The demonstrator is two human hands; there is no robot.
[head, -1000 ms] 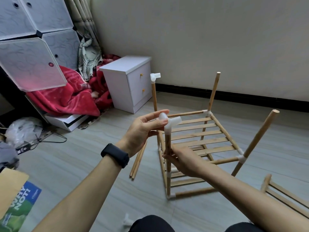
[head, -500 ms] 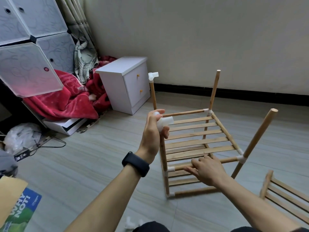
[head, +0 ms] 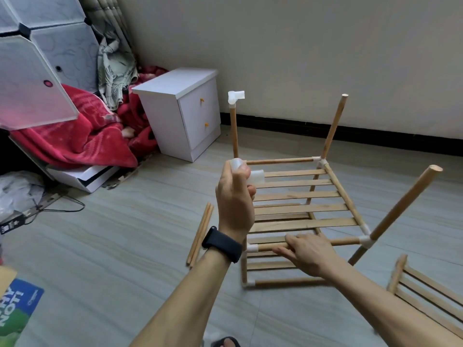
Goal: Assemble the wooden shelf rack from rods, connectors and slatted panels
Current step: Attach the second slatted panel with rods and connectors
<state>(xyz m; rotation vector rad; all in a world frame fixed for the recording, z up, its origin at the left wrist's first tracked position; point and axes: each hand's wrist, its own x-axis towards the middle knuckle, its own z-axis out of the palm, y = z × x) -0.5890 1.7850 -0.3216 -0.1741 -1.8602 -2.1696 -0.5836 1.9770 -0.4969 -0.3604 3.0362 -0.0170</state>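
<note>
Shifting down off the corner rod (head: 243,269), the right hand (head: 309,255) is now gripping the front rail (head: 343,241) of the wooden rack (head: 300,196) on the floor (head: 125,234), while the left hand (head: 234,201) is clenching the white connector (head: 256,176) capping that rod.

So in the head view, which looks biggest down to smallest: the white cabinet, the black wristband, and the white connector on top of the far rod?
1. White cabinet.
2. Black wristband, though it sits nearer the camera.
3. White connector on the far rod, much farther off.
</note>
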